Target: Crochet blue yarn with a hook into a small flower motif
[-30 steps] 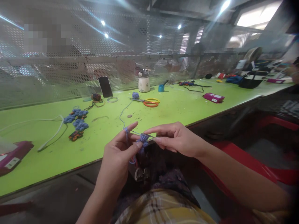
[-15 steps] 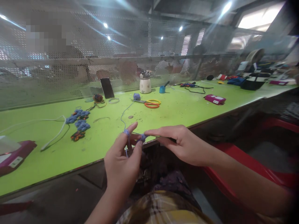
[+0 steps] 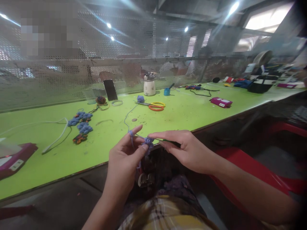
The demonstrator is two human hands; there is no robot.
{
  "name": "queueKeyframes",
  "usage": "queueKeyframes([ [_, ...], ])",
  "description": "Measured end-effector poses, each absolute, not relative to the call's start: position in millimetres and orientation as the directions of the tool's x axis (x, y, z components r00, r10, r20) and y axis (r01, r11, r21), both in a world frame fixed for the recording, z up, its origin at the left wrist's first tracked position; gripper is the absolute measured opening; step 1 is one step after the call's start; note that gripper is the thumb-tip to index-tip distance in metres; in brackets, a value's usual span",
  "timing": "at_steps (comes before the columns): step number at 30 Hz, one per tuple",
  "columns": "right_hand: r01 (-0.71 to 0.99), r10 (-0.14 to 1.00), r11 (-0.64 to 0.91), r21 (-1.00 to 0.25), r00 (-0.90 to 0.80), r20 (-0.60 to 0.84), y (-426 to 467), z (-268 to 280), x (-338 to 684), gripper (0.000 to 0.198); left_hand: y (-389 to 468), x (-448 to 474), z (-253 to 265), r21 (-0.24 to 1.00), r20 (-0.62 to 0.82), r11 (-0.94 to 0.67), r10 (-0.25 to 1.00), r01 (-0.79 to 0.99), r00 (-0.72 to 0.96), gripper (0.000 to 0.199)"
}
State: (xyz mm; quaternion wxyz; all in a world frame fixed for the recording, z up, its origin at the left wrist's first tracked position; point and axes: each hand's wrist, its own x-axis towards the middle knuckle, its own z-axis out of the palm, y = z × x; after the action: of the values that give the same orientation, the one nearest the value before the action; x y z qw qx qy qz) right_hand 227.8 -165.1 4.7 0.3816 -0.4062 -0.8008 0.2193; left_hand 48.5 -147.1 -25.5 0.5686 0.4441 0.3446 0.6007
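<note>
Between thumb and fingers, my left hand point(image 3: 128, 155) pinches a small blue-purple crochet piece point(image 3: 148, 145) at the table's front edge. Blue yarn point(image 3: 125, 119) wraps round its raised index finger and runs back to a small yarn ball point(image 3: 140, 99). My right hand point(image 3: 183, 147) is closed on a thin crochet hook point(image 3: 159, 139), its index finger stretched along the shaft. The hook's tip meets the top of the piece; the exact loop there is too small to make out. Finished blue and multicoloured crochet flowers point(image 3: 84, 127) lie on the left of the table.
Orange-and-yellow scissors point(image 3: 156, 106) lie beside the yarn ball. A phone point(image 3: 110, 90), a bottle point(image 3: 149, 87) and a blue pot point(image 3: 167, 91) stand along the perforated screen. Purple boxes point(image 3: 221, 102) sit on the green table point(image 3: 187, 115). A red chair point(image 3: 240, 166) is at my right.
My left hand has turned slightly, so more of the crochet piece shows. More of the hook's shaft is visible between the piece and my right hand.
</note>
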Motion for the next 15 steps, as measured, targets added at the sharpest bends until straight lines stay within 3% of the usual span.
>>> queueKeyframes([
  [5, 0.471, 0.780, 0.624, -0.624, -0.420, 0.463, -164.7, 3.4, 231.7, 0.040, -146.7, 45.8, -24.4, 0.927, 0.138, -0.104, 0.988, -0.360, 0.070, 0.045],
  [11, 0.581, 0.754, 0.657, -0.481, -0.495, 0.431, -165.1, 6.9, 238.6, 0.040, -152.4, 47.7, -17.0, 0.963, 0.207, -0.201, 0.978, -0.182, 0.014, 0.048],
  [15, 0.588, 0.751, 0.660, -0.468, -0.504, 0.426, -165.9, 7.3, 238.1, 0.040, -156.0, 47.0, -13.8, 0.967, 0.236, -0.230, 0.971, -0.107, 0.040, 0.049],
])
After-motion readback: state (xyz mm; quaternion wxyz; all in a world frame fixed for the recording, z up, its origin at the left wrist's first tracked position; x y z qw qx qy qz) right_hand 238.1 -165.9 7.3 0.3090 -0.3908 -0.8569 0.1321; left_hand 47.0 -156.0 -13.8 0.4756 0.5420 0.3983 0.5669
